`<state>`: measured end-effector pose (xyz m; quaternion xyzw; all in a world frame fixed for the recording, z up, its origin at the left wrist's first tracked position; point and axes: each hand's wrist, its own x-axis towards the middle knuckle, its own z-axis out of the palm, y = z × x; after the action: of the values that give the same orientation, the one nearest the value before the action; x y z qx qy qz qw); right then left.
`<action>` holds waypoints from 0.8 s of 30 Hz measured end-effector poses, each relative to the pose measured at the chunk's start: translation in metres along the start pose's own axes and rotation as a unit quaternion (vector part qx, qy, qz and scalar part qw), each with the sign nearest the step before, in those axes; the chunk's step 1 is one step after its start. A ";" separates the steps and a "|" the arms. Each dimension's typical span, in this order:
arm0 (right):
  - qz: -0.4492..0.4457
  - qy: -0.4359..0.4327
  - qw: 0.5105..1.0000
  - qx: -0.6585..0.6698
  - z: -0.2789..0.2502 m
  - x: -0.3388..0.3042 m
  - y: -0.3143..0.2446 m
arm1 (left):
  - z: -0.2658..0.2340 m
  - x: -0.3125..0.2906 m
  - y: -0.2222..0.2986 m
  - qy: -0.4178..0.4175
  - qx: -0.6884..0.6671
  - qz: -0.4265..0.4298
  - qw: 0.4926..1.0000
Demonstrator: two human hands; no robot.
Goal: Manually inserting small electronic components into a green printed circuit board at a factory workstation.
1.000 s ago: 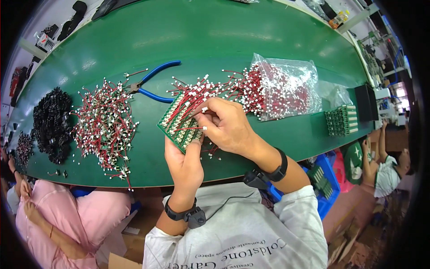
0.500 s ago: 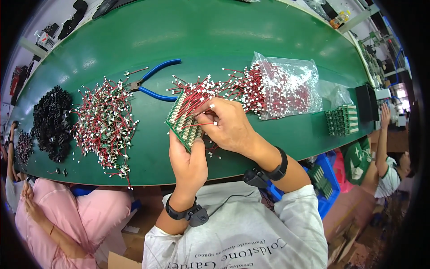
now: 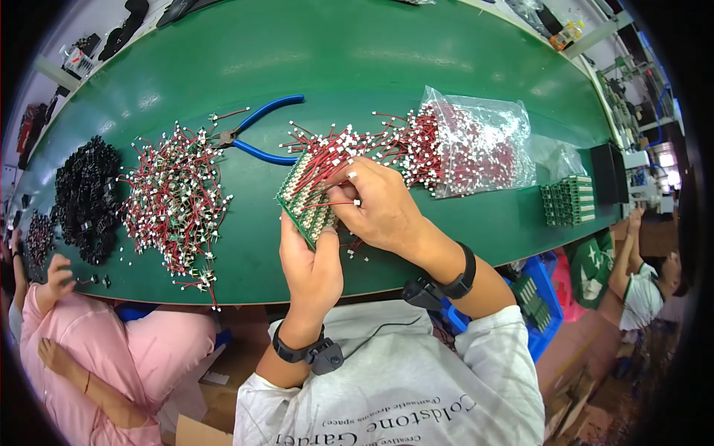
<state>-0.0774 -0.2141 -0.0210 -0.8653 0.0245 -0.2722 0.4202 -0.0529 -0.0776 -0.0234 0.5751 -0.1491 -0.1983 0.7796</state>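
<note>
Fingers of the right hand [image 3: 381, 202] are bunched, thumb against forefinger, seemingly pinching a thin red lead with a small white plug [image 3: 357, 202]; exact contact is hidden behind the knuckles. Left hand [image 3: 311, 271] grips the green circuit board with rows of cream-white connectors [image 3: 312, 215]: thumb on its near corner, other fingers mostly out of sight beneath.

Board is tilted, held between both hands over the green bench [image 3: 357, 67]. Clock centred on the board, 12 = far side: loose red leads with white plugs [image 3: 331, 141] at 12 to 1, some lying across the board; clear plastic bag of more leads [image 3: 483, 141] at 2; stack of green boards [image 3: 567, 202] at 3; blue-handled pliers [image 3: 257, 116] between 10 and 11, out of use; heap of red leads with small green pieces [image 3: 175, 201] at 9.

Step in hand, my read: working single leads at the connector rows. Can't confirm which are seated; hand and wires cover that side. Next move calls for a steady left grip and a precise right pinch, keeping the lead clear of its neighbours. Main risk: snagging crossed wires.
</note>
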 end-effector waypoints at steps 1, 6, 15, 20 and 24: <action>0.002 -0.001 1.000 -0.004 0.000 0.000 0.001 | 0.001 0.000 0.000 -0.001 -0.001 0.000 1.000; 0.009 -0.001 1.000 0.006 -0.004 0.002 -0.001 | 0.002 0.001 -0.001 0.011 -0.098 -0.012 0.995; -0.001 0.002 1.000 0.028 -0.002 0.001 0.000 | 0.000 -0.001 -0.002 0.004 -0.038 -0.002 0.999; 0.011 -0.009 1.000 0.026 -0.002 0.001 -0.002 | -0.001 0.000 -0.003 -0.004 0.034 0.025 0.999; -0.012 0.013 1.000 0.008 -0.001 0.000 -0.001 | 0.001 0.001 0.001 0.006 0.062 0.033 0.997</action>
<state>-0.0776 -0.2141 -0.0199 -0.8587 0.0177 -0.2888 0.4231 -0.0527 -0.0785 -0.0225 0.6185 -0.1751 -0.1590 0.7493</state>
